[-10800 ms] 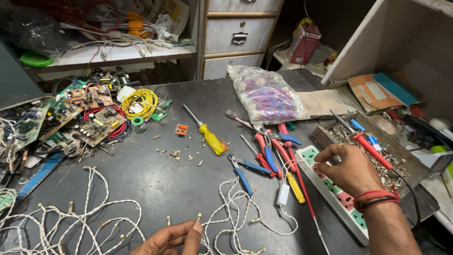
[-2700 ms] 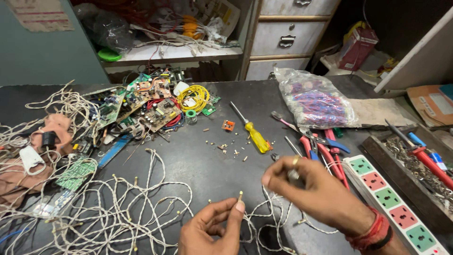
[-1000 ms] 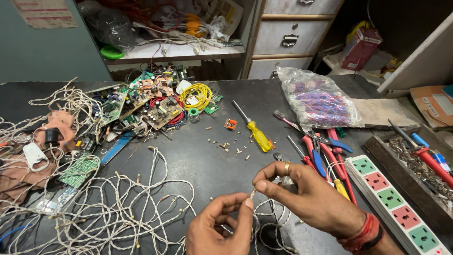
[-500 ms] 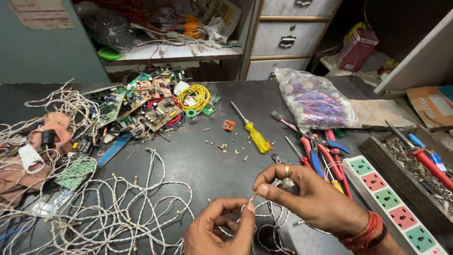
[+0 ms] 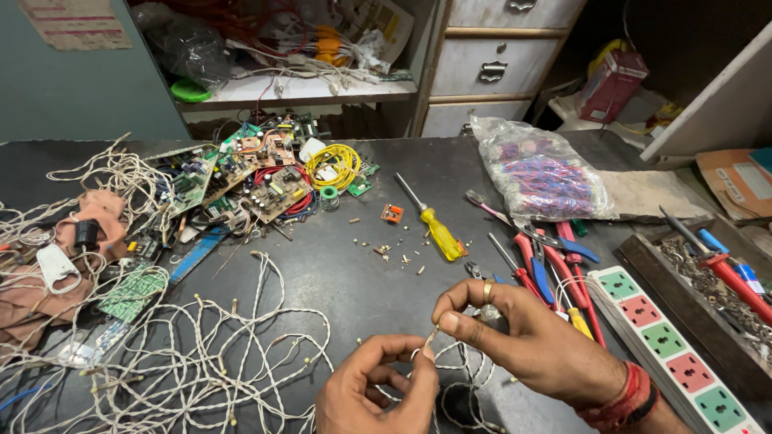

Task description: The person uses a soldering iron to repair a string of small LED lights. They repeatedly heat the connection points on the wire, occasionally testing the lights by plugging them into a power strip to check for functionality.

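Both hands meet low in the middle of the dark bench. My left hand [image 5: 378,391] pinches the end of a thin white twisted wire [image 5: 430,337] between thumb and forefinger. My right hand [image 5: 515,341], with a ring and red threads at the wrist, pinches the same wire end from the right. The wire runs down into a loose tangle of white twisted wires [image 5: 201,362] spread over the bench's near left. Its lower loops are hidden behind my hands.
A yellow-handled screwdriver [image 5: 438,229], red and blue pliers [image 5: 547,261] and a white power strip [image 5: 671,345] lie to the right. Circuit boards [image 5: 257,181] and a yellow wire coil [image 5: 342,165] sit at the back left. A plastic bag of parts [image 5: 539,173] lies behind.
My hands have come together on the wire end and lowered slightly toward me. My right hand, earlier reaching among the tools at the right, has joined the left.
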